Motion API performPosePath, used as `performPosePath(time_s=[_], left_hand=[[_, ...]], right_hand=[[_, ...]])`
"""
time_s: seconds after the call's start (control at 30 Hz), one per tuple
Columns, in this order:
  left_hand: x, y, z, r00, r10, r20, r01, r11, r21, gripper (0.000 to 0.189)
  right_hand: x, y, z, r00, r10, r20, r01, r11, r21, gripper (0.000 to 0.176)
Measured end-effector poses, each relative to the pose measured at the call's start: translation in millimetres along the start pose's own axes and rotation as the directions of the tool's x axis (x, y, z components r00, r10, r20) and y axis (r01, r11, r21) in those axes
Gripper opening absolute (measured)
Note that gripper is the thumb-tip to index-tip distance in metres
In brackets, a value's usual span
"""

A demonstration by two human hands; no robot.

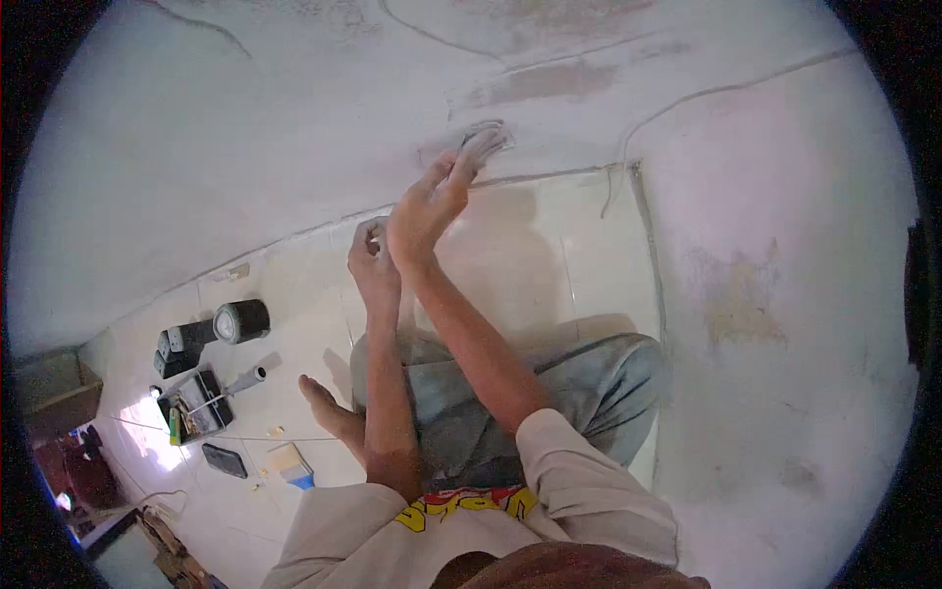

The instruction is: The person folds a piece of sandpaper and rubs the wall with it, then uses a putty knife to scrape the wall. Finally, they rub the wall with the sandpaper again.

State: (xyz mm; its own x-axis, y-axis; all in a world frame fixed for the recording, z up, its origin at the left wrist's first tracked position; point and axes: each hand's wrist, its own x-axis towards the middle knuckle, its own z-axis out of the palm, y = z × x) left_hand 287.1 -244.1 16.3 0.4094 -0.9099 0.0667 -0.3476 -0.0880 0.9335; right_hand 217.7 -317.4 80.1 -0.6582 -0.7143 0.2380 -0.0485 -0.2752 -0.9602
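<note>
My right hand (430, 211) reaches up to the lower part of the pale wall (294, 128), just above the floor edge. Its dusty fingers press against the surface, over a thin grey piece (496, 131) whose kind I cannot make out. Dark smudges mark the wall around the fingertips. Close beside the right wrist, my left hand (375, 263) is held low near the wall's base. The left fingers are curled together, and what they hold, if anything, is hidden.
On the tiled floor (510, 255) at left lie a black cordless tool (186, 341), a black tray (221, 417) of tools, a dark phone-like object (226, 460) and a paintbrush (291, 465). A wall (765, 324) stands close at right. A cord (677, 96) hangs down.
</note>
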Motion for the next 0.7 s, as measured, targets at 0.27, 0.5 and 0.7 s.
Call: performPosePath(time_s=[0.27,0.5,0.7], left_hand=[[1,-1,-16,0.975,-0.197,-0.1,0.178,0.968,-0.178,0.02],[1,6,-4,1.0,-0.03,-0.003,0.03,0.997,-0.067,0.02],[3,-1,-20,0.973,-0.223,-0.06,0.216,0.97,-0.112,0.031]], right_hand=[[100,16,-45,0.961,-0.063,-0.27,0.05,0.997,-0.053,0.04],[14,1,10,0.983,-0.112,-0.146,0.081,0.976,-0.204,0.049],[106,12,-56,0.985,0.013,-0.171,-0.005,0.999,0.045,0.042]])
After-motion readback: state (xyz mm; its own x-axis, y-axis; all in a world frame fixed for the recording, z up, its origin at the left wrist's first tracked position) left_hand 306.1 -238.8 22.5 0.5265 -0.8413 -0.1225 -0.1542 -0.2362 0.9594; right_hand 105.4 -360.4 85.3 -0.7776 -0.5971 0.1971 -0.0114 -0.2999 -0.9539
